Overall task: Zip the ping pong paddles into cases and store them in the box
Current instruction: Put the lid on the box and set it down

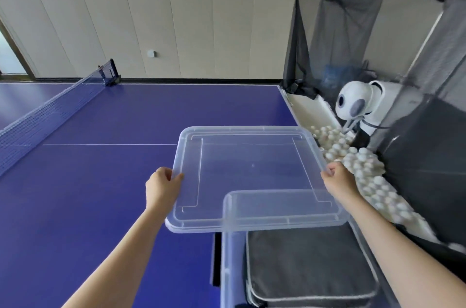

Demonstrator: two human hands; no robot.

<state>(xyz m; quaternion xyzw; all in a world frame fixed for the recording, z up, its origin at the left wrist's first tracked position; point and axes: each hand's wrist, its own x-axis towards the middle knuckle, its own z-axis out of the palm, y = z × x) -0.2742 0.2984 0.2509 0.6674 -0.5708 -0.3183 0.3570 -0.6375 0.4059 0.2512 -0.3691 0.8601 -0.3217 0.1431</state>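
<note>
The left hand (pixel 162 185) pinches the left edge of the clear lid (pixel 252 174), thumb on top, its other fingers mostly hidden beneath; the right hand (pixel 339 180) grips the right edge with curled fingers. The lid hangs in the air between both sets of fingers, its near part over the far end of the clear box (pixel 225 257). Nearer than the fingers, a grey case (pixel 307 265) lies inside the box, filling most of it. Under the left fingers spreads the blue table (pixel 100 181), its net (pixel 50 116) far to their left. Just right of the right fingers lies a heap of white balls (pixel 373 181), crowding the box's right side; beyond stands a white ball machine (pixel 358 103) under black mesh (pixel 340 18)
</note>
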